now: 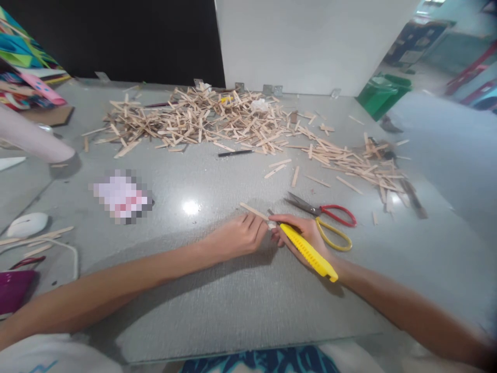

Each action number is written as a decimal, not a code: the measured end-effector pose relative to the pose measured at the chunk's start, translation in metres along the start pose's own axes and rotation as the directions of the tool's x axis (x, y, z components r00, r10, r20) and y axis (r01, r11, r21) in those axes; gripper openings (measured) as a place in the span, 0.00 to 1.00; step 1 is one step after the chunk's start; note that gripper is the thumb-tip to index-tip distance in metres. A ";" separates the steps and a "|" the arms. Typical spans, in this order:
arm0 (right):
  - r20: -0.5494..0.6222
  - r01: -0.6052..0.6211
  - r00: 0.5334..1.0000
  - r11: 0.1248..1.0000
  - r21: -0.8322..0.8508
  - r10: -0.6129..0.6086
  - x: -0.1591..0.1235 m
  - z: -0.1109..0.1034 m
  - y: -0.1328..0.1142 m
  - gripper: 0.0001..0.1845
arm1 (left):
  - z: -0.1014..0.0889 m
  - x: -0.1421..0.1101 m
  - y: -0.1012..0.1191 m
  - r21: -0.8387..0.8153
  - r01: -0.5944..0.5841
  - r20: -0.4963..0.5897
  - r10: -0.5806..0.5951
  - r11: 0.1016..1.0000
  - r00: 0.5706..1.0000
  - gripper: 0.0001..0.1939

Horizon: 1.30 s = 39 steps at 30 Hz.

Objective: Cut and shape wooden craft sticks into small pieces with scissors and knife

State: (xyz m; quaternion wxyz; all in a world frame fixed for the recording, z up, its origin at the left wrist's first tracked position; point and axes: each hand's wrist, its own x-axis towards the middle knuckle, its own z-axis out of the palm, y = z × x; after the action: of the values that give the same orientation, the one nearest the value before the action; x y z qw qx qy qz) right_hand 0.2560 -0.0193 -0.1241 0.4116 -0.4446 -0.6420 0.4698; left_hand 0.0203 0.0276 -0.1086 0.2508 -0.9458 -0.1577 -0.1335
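Note:
My left hand [243,235] is closed around a thin wooden craft stick [253,210], whose one end sticks out past the knuckles. In my right hand [306,233] lies a yellow utility knife [308,251], its handle slanting back toward my wrist. The knife's blade end meets the stick between the two hands, and a small whitish bit shows there. How deep the blade sits in the wood I cannot tell. Just beyond my right hand, scissors [320,211] with one red and one yellow handle rest on the table, blades slightly apart.
A long heap of craft sticks [202,122] runs along the back of the grey table [194,311], trailing off to the right. A black pen-like stick [235,153] lies before it. At left are a white mouse [28,225] and a pale roll [34,134]. A green bin [382,96] stands back right.

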 end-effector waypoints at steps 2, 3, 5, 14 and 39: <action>-0.008 0.005 1.000 1.000 -0.008 -0.005 0.000 0.000 0.000 0.17 | 0.000 0.000 0.000 -0.015 0.022 0.000 -0.022 1.000 1.000 0.14; -0.008 0.007 1.000 1.000 -0.011 -0.007 0.000 0.000 -0.001 0.17 | 0.000 0.000 -0.001 -0.024 0.031 -0.001 -0.031 0.999 1.000 0.14; -0.014 0.003 1.000 1.000 -0.018 -0.003 -0.001 0.000 -0.001 0.17 | -0.001 0.000 -0.002 -0.048 0.042 -0.003 -0.043 0.998 0.999 0.14; -0.102 0.008 0.995 0.999 -0.051 -0.013 0.000 -0.001 0.000 0.15 | 0.006 -0.006 -0.001 -0.284 0.180 0.069 -0.168 0.942 0.983 0.09; -0.163 0.053 0.980 0.943 -0.327 -0.112 0.005 0.000 0.005 0.29 | -0.018 0.001 -0.028 -0.648 0.565 0.220 -0.584 0.511 0.781 0.08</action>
State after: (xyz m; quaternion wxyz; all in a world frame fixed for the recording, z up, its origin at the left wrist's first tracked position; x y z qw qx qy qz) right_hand 0.2560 -0.0141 -0.1283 0.4092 -0.5187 -0.6885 0.2992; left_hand 0.0075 0.0419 -0.0809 -0.1719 -0.8603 -0.3971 -0.2697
